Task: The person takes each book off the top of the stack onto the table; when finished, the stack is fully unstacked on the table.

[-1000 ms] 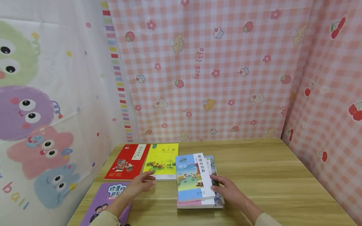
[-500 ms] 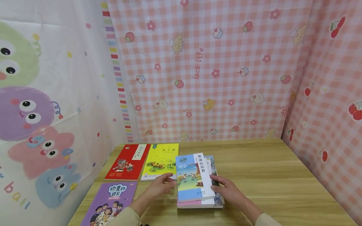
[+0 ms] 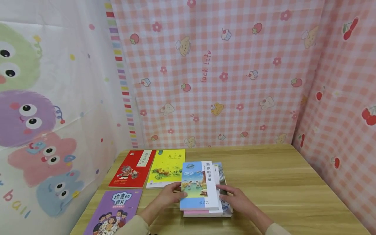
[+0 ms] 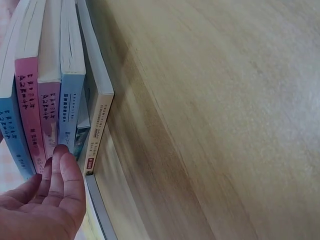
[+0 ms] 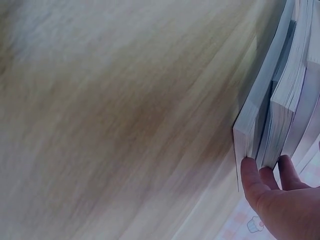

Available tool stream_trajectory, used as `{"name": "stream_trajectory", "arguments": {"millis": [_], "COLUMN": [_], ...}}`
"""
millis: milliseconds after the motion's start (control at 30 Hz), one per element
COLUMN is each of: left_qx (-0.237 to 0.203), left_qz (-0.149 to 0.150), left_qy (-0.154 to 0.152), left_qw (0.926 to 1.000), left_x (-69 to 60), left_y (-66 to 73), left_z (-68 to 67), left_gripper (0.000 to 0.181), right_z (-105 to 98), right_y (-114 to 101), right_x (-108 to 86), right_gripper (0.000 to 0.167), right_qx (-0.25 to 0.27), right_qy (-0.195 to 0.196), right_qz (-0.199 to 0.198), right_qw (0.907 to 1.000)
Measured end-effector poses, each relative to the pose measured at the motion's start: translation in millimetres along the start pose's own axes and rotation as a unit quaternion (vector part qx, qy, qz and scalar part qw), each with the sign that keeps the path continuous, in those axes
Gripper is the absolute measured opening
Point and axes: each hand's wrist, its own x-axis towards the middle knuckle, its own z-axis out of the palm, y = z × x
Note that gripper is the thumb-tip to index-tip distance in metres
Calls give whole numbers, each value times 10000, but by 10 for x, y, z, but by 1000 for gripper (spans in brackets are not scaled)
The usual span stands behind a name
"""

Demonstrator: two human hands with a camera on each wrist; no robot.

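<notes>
A stack of several books stands at the front middle of the table, a blue-covered book on top. Below it are a pink-edged book and others that stick out to the right. On the stack's left side rests my left hand. In the left wrist view, its nearly straight fingers touch the blue, pink and purple spines. On the other side my right hand touches the stack's right edge. Fingertips of this hand press against page edges in the right wrist view.
Behind and left of the stack lie a red book and a yellow book. A purple book lies at the front left. Patterned curtains stand behind and beside the wooden table.
My left hand has moved right, from over the yellow and purple books to the stack's left side. The top blue book has shifted slightly left and turned a little. My right hand stays nearly in place.
</notes>
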Motion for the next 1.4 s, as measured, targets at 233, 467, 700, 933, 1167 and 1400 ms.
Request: {"name": "stream_trajectory", "arguments": {"millis": [233, 467, 700, 933, 1167, 1400], "left_qx": [-147, -318, -442, -931, -1448, -1833], "left_qz": [-32, -59, -18, -190, -113, 28], "left_qy": [-61, -45, 102, 252, -25, -253], "left_qw": [9999, 9995, 9990, 9952, 9894, 9827], "left_x": [13, 11, 33, -6, -57, -111], "left_y": [22, 41, 20, 49, -18, -98], "left_z": [-7, -1, 8, -51, -151, -249], "left_gripper": [69, 67, 69, 67, 67, 67], "right_z": [27, 40, 41, 44, 54, 59], "right_y": [12, 35, 52, 65, 63, 65], "right_x": [20, 28, 19, 26, 22, 13], "right_gripper": [50, 51, 49, 49, 49, 52], "right_qx": [-94, -184, -210, -110, -107, -35], "right_qy": [180, 219, 264, 175, 204, 248], "right_qz": [83, 17, -111, 9, 98, 18], "right_qw": [9998, 9996, 9994, 9998, 9997, 9997]}}
